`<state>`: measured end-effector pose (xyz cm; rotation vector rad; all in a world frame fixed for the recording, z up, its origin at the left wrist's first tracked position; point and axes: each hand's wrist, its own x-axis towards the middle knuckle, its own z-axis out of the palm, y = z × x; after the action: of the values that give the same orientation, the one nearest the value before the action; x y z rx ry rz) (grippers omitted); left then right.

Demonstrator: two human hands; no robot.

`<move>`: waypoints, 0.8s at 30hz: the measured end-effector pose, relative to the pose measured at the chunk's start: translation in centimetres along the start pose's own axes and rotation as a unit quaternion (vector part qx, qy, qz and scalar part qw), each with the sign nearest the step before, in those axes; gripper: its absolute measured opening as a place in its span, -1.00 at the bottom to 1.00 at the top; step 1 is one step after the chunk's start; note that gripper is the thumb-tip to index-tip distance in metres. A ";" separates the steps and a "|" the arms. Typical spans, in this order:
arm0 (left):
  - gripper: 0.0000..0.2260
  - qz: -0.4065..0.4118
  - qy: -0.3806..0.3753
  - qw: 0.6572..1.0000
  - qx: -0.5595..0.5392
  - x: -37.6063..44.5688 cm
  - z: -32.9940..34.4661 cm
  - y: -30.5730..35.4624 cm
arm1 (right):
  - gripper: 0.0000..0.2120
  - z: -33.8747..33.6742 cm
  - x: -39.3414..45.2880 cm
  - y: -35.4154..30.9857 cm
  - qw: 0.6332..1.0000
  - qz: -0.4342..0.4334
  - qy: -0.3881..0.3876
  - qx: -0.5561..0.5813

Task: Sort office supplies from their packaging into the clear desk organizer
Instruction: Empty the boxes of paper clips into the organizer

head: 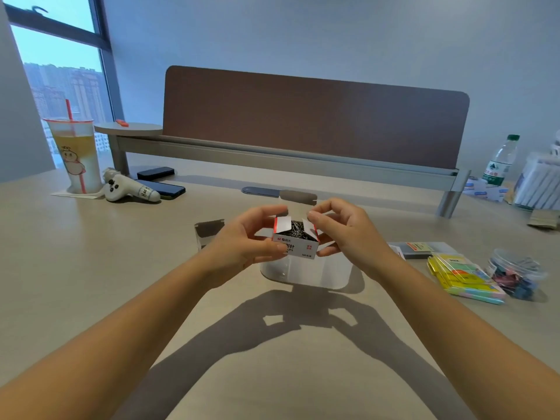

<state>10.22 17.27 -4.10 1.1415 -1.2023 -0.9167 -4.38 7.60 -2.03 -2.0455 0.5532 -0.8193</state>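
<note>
A small white and red paper clip box (298, 247) is held in the air above the clear desk organizer (306, 272), its top flaps open and silver clips showing inside. My left hand (242, 241) grips the box's left side, thumb on the front. My right hand (342, 228) holds the right side and pinches the right flap with thumb and fingers. The organizer stands on the desk just below and behind the box, partly hidden by both hands.
Sticky note packs (463, 277), a clear tub of binder clips (518, 274) and a flat packet (421, 249) lie at the right. A drink cup (77, 156), a panda toy (127, 189) and phones (160, 186) sit at the far left. A water bottle (501, 160) stands far right.
</note>
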 end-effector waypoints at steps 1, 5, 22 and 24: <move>-0.61 0.006 0.000 1.000 0.014 0.3 -0.2 0.3 | -0.88 0.1 0.4 -0.3 1.000 -0.002 -0.007 -0.010; -0.60 0.022 0.009 0.997 0.073 1.8 -1.1 0.9 | -0.88 0.4 2.6 -0.9 0.999 0.009 -0.012 -0.031; -0.62 0.017 -0.045 0.977 0.210 7.5 -5.0 0.5 | -0.75 0.9 7.5 1.3 0.992 0.081 -0.033 0.092; -0.66 0.017 -0.049 0.975 0.217 7.8 -5.2 0.4 | -0.73 0.9 7.7 1.4 0.991 0.084 -0.040 0.101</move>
<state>16.58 10.74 -2.00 1.4268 -1.5471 -0.7059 1.43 2.43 -0.90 -1.8120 0.5644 -0.6628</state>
